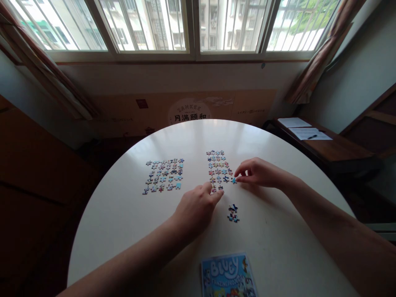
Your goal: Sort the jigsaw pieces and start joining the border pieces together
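Note:
My right hand (pixel 258 173) reaches in from the right, thumb and forefinger closed at the edge of a light-blue puzzle piece (pixel 234 180). That piece lies just right of a block of small puzzle pieces in rows (pixel 217 165). Over the near end of this block is my left hand (pixel 196 206), its thumb stretched out and apart from the forefinger; the other fingers are partly hidden. Close to its thumb lies a dark piece (pixel 220 187). Nearer to me, a small joined cluster of pieces (pixel 233 213) in blue, black and white rests on the table.
A second group of loose pieces in rows (pixel 165 175) lies on the left of the round white table (pixel 123 239). A blue "Bluey" picture sheet or box (pixel 229 276) is at the near edge. Papers with a pen (pixel 310 133) lie on a dark side table at right.

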Demonstrator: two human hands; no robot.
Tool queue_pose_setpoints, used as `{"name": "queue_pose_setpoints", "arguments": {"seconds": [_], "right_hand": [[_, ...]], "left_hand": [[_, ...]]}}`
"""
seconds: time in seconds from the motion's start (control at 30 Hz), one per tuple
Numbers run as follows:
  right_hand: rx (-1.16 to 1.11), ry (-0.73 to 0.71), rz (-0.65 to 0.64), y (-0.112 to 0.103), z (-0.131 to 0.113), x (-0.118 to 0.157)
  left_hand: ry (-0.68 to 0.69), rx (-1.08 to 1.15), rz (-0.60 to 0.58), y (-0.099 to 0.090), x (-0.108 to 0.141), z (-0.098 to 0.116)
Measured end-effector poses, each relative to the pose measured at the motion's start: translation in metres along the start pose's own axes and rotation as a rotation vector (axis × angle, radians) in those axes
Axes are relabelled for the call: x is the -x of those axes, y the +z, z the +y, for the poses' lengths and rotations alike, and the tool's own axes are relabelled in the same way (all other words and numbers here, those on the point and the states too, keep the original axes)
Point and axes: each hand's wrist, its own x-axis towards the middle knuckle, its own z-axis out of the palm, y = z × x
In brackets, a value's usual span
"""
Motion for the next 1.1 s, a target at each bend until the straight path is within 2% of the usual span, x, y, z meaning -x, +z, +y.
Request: {"name": "queue_pose_setpoints", "arguments": {"seconds": [0.23, 0.63, 1.1], "right_hand": [[0.048, -0.061, -0.031, 0.009, -0.003, -0.001], [0.007, -0.078, 0.016, 0.011, 0.003, -0.003], [-0.102, -0.003, -0.006, 0.005, -0.006, -0.003]], "left_hand": [[-0.012, 0.000, -0.006, -0.001, -0.001, -0.001], [0.005, 0.018, 0.011, 0.000, 0.001, -0.003], [0.056, 0.013, -0.009, -0.001, 0.001, -0.004]]}}
